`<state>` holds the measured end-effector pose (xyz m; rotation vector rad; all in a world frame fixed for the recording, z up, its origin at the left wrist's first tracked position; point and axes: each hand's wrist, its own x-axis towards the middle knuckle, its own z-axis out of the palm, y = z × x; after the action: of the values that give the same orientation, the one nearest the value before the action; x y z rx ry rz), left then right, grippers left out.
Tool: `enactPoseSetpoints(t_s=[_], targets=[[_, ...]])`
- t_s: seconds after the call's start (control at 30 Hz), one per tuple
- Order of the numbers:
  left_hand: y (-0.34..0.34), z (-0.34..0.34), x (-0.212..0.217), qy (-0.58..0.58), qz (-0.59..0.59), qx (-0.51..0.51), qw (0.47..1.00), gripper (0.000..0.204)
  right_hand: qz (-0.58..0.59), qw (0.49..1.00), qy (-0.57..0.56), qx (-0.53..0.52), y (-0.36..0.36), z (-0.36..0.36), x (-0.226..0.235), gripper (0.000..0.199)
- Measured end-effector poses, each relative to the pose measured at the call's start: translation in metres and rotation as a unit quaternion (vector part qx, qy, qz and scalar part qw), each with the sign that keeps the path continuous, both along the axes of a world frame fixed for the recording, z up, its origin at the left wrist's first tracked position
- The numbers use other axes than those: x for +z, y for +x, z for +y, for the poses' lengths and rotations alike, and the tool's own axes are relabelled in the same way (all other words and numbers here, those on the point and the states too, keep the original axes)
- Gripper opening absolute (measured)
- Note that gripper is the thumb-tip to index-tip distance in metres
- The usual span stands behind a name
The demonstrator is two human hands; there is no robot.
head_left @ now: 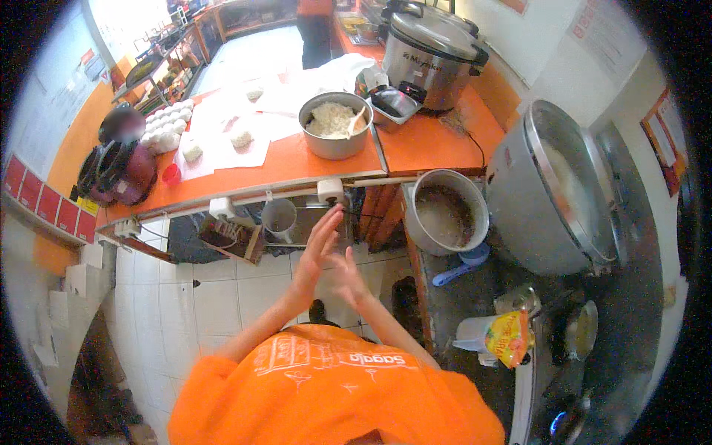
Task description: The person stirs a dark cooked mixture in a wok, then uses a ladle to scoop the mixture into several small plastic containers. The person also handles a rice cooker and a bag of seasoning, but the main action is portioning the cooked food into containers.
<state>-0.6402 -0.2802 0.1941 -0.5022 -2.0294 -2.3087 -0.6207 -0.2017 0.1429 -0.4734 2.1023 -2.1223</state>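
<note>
My left hand (319, 243) is raised in front of me with its fingers stretched out and pressed side by side. Close beside it, my right hand (348, 277) is partly hidden behind it, its thumb and fingers apart. Nothing shows in either hand. Beyond them, on the orange counter (282, 167), stands a metal pot (326, 150) of cooked white rice (331, 119). A pale rice paddle (357, 124) leans in it. On white paper (211, 152) left of the pot lie separate mounds of rice (241, 139).
Several white bundles (165, 127), a red cup (171, 175) and dark maroon pots (133, 169) line the left. A rice cooker (429, 63) stands at back right. Rightward are a metal pot (447, 211), blue ladle (463, 265), large tilted pot (534, 189) and lit burner (558, 423).
</note>
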Motion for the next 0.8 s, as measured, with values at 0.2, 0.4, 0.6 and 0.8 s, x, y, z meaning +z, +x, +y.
enactPoseSetpoints(t_s=[0.2, 0.4, 0.6, 0.8], targets=[[-0.036, -0.097, -0.055, -0.416, 0.33, 0.102, 0.841, 0.063, -0.364, 0.844, -0.335, 0.208, -0.057, -0.068, -0.019, 0.078], [-0.069, -0.188, -0.159, -0.69, -0.201, -0.043, 0.694, 0.067, -0.269, 0.834, -0.439, 0.199, -0.241, 0.02, 0.058, 0.061], [-0.093, -0.193, -0.177, -0.565, -0.258, -0.169, 0.765, 0.067, 0.242, 0.74, 0.414, -0.472, -0.494, 0.179, -0.003, 0.018], [-0.226, -0.122, -0.07, -0.479, -0.097, -0.152, 0.859, 0.054, 0.02, 0.745, 0.619, -0.247, -0.567, 0.263, -0.038, 0.024]])
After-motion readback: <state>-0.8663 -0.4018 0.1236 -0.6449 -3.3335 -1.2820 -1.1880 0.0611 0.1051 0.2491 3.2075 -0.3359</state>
